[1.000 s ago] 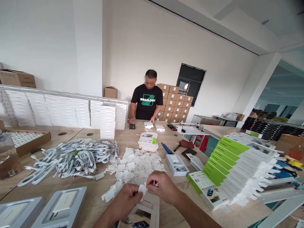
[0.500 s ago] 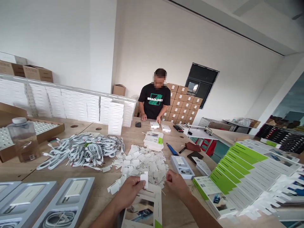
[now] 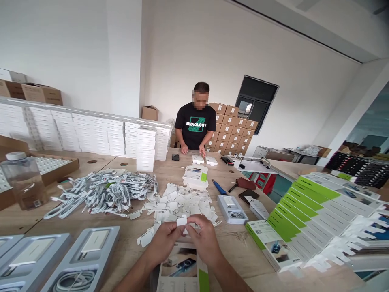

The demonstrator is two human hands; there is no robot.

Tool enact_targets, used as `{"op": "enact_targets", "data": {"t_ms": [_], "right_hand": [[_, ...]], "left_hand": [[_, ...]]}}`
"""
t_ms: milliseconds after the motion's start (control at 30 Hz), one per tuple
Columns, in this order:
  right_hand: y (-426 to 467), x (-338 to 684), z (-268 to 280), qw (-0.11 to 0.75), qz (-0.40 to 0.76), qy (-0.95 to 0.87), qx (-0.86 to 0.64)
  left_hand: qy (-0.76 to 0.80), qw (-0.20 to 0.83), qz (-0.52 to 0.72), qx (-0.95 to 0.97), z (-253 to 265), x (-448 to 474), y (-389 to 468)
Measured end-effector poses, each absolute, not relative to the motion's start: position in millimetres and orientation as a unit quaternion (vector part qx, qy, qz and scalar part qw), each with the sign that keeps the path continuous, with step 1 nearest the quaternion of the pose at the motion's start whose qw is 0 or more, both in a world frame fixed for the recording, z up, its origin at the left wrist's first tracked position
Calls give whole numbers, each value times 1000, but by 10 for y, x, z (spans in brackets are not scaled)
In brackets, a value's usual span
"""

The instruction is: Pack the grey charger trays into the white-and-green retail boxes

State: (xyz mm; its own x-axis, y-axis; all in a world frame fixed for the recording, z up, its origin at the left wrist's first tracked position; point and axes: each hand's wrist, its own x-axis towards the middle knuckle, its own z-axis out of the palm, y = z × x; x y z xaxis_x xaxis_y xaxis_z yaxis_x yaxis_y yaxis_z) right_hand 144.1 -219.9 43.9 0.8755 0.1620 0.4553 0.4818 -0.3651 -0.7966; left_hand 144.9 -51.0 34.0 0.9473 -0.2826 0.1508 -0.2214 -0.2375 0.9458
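A small white card piece (image 3: 181,221) with a notched outline is pinched between the thumbs and fingers of both hands. My left hand (image 3: 165,239) grips its left side, closed. My right hand (image 3: 204,235) is closed at its right edge, fingertips touching it. Right below both hands lies a white and green printed box (image 3: 182,271) with a picture of a device on it, partly covered by them. A loose heap of similar white card pieces (image 3: 179,200) spreads just beyond my hands.
Bundled white cables (image 3: 112,192) lie to the left, behind grey trays (image 3: 105,247) with chargers and cables. Stacked green and white boxes (image 3: 313,219) rise on the right. One more tray (image 3: 232,211) sits right of the heap. A co-worker (image 3: 196,125) stands across the table.
My right hand has moved left and taken hold of the card piece that my left hand was holding. The co-worker's hand has shifted slightly over the white boxes.
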Motion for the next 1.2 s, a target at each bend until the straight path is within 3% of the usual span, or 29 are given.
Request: {"op": "enact_targets", "data": {"t_ms": [67, 133, 267, 433, 567, 700, 867, 1033, 1200], "right_hand": [[-2204, 1435, 453, 585, -132, -171, -782], [-2304, 1440, 479, 589, -146, -159, -779], [-2551, 1411, 505, 407, -241, -254, -843], [-2596, 1334, 437, 138, -337, -410, -836], [-2572, 1332, 419, 41, -371, -433, -821], [-2557, 1348, 428, 4, -383, -443, -810], [-2454, 1365, 433, 22, -339, -425, -839], [-2495, 1414, 525, 205, -269, -370, -865], [-2610, 1482, 637, 341, -97, -302, -885]], "left_hand": [[-146, 593, -25, 791, 351, 1439, -496], [-131, 609, -33, 782, 364, 1424, -486], [-105, 709, -78, 693, 380, 1402, -484], [-109, 731, -118, 663, 372, 1386, -490], [-108, 763, -127, 625, 355, 1368, -500], [-100, 767, -131, 621, 371, 1360, -513], [-100, 756, -114, 637, 444, 1349, -504], [-112, 743, -98, 652, 532, 1299, -468], [-155, 722, -74, 670, 534, 1274, -498]]}}
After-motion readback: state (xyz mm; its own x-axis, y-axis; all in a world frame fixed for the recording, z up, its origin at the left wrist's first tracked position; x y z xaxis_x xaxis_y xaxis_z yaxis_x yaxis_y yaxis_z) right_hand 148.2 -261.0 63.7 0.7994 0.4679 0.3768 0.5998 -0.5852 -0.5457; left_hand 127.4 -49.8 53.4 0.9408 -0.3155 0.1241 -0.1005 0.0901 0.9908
